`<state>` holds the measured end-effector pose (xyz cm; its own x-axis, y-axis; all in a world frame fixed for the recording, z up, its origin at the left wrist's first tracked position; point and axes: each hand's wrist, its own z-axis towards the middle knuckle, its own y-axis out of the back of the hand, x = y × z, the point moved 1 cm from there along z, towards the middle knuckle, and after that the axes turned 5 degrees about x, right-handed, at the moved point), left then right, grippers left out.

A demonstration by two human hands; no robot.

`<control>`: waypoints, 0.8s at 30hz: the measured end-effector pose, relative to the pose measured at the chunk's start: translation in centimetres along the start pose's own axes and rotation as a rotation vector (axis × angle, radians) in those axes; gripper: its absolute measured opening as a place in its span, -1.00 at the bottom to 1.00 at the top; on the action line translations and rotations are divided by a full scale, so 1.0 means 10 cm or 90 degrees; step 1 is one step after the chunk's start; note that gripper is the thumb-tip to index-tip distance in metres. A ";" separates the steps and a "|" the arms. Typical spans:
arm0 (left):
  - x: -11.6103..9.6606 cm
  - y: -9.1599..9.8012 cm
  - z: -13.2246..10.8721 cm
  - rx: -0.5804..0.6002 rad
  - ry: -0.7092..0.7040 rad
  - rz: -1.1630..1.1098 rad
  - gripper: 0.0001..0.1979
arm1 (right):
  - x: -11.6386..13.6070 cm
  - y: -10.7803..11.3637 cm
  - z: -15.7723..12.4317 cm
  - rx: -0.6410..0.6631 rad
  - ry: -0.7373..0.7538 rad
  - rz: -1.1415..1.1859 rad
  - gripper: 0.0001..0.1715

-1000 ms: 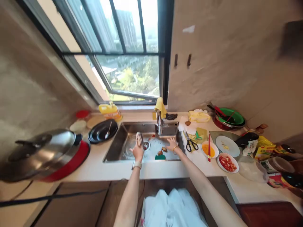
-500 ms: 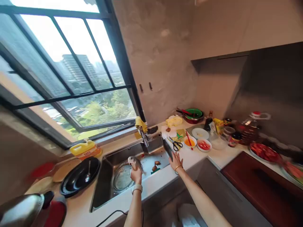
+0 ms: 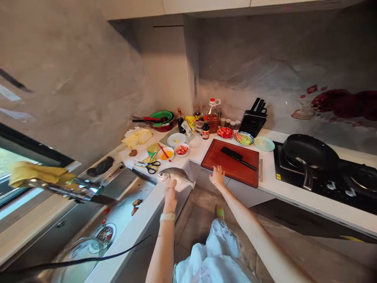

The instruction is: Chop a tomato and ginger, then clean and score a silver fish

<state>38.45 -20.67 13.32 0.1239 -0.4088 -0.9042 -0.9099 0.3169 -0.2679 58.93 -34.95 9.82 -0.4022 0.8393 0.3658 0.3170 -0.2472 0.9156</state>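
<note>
A whole silvery fish is in my left hand, held up beside the counter's front edge, with its head to the left and tail to the right. My right hand has its fingers spread at the near edge of a red-brown cutting board; whether it touches the board I cannot tell. On that board lies a black cleaver, its handle pointing right. Black-handled scissors lie on the counter just behind the fish.
At the left, the sink contains a glass bowl; a cable crosses above it. Bowls of egg and chopped red food stand behind the scissors. A frying pan sits on the stove at right.
My view has swung right from the sink and window to the cutting board and stove. The fish has come out of the sink in my left hand. My right hand has left the sink's edge.
</note>
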 end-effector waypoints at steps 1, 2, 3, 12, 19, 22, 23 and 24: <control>0.08 -0.30 0.01 0.049 0.044 -0.059 -0.81 | -0.27 0.13 0.12 -0.026 -0.040 -0.007 -0.29; 0.16 -0.59 0.04 0.071 0.064 -0.076 -0.80 | -0.54 0.26 0.24 -0.050 -0.075 -0.018 -0.27; 0.25 -0.88 0.07 0.094 0.085 -0.090 -0.78 | -0.79 0.39 0.36 -0.075 -0.103 -0.033 -0.27; 1.25 -2.85 0.30 0.131 0.296 -0.115 -0.78 | -2.06 0.96 1.34 0.072 -0.093 -0.128 -0.46; 1.50 -3.24 0.39 0.088 0.307 -0.127 -0.81 | -2.18 1.03 1.74 0.122 -0.049 -0.145 -0.50; 1.56 -3.39 0.37 0.098 0.326 -0.132 -0.83 | -2.25 1.18 1.79 0.082 -0.045 -0.116 -0.59; 1.59 -3.43 0.34 0.106 0.335 -0.132 -0.83 | -2.26 1.24 1.79 0.062 -0.047 -0.098 -0.56; 1.61 -3.47 0.30 0.113 0.347 -0.129 -0.84 | -2.27 1.29 1.78 0.044 -0.050 -0.080 -0.52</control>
<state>73.17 -35.68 7.01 0.0247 -0.8405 -0.5412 -0.8032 0.3057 -0.5113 87.41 -48.61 10.41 -0.3754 0.8972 0.2327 0.3284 -0.1060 0.9386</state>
